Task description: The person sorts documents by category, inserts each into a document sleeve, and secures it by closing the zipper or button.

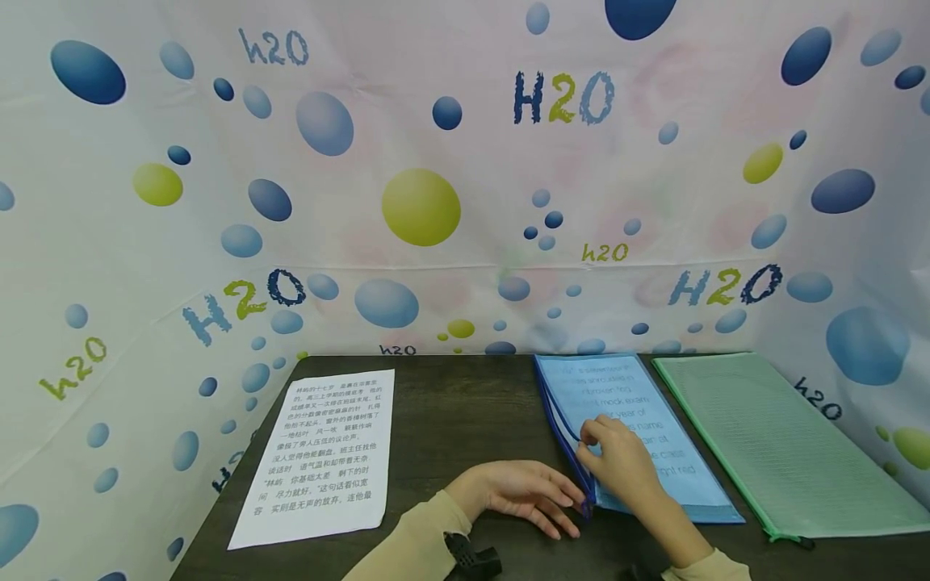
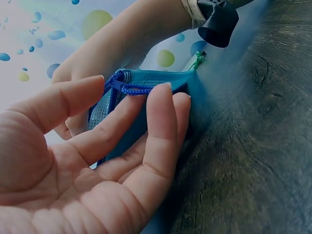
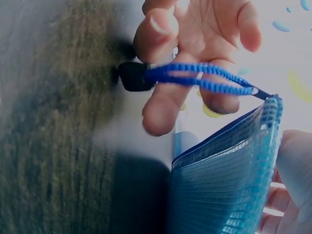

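A blue mesh zipper pouch point(image 1: 701, 480) stands on the table in the head view, its left side raised along the dark blue zipper; a printed English sheet shows through it. My right hand point(image 1: 621, 456) pinches this raised edge between thumb and fingers. Beside the pouch's near left corner is my left hand point(image 1: 519, 492), palm turned inward with loosely bent fingers. The blue zipper pull cord point(image 2: 136, 91) crosses those fingers in the left wrist view, the thumb apart from it. In the right wrist view the cord ends in a black tip point(image 3: 134, 77).
A green mesh zipper pouch point(image 1: 792, 452) lies right of the blue one. A white sheet printed with Chinese text point(image 1: 320, 452) lies at the left of the dark wooden table point(image 1: 458, 411). A white curtain with coloured dots point(image 1: 479, 48) hangs behind and at the sides.
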Demonstrator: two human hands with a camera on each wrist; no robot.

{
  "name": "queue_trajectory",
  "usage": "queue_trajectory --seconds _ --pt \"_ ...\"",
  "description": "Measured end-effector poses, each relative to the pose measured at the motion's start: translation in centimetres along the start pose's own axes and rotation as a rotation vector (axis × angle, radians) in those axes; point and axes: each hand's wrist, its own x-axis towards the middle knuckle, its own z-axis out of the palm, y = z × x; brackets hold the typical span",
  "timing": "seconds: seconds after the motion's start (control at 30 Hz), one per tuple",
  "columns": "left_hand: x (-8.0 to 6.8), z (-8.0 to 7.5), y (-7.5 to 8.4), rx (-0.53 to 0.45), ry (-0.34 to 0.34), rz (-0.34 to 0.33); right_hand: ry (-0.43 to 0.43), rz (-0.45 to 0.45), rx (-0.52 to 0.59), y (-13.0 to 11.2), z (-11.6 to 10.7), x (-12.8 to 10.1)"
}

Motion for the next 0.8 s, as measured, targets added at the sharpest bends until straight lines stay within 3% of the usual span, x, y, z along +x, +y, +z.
queue_trajectory --seconds 0.3,0.63,0.8 --pt "0.14 0.41 0.02 0.005 -0.077 0.006 0.01 -0.004 -0.004 0.27 0.35 -0.05" --pt "-0.1 0.5 0.2 0.086 0.044 0.028 -0.028 0.011 -0.002 0.32 0.1 -0.16" --pt "0.01 0.82 0.22 0.102 0.072 0.025 0.003 -0.02 -0.001 0.51 0.09 -0.14"
